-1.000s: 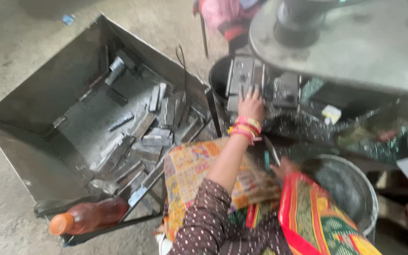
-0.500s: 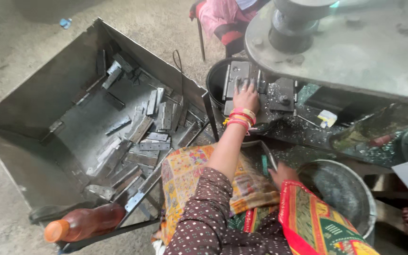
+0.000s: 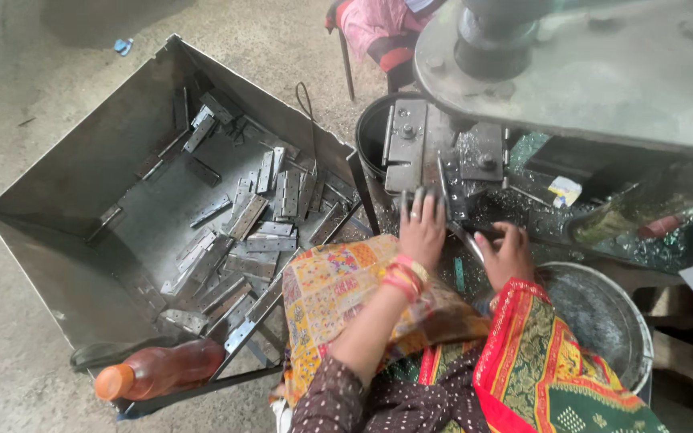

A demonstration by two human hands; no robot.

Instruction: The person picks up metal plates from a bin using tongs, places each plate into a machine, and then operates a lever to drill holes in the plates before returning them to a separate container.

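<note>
Head view, near to far: left hand (image 3: pixel 421 228) lies flat, fingers spread, on the press bed (image 3: pixel 475 160) beside the die block (image 3: pixel 407 144). Right hand (image 3: pixel 508 255) is curled, seemingly around a thin metal strip (image 3: pixel 465 240). Flat metal pieces (image 3: pixel 270 212) fill the steel bin (image 3: pixel 82 184) at left. Feeding the press looks underway; accurate seating matters next.

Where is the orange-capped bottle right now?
In the head view, the bottle lies on its side at lower left, against the near edge of the big metal bin of hinge plates.
</note>
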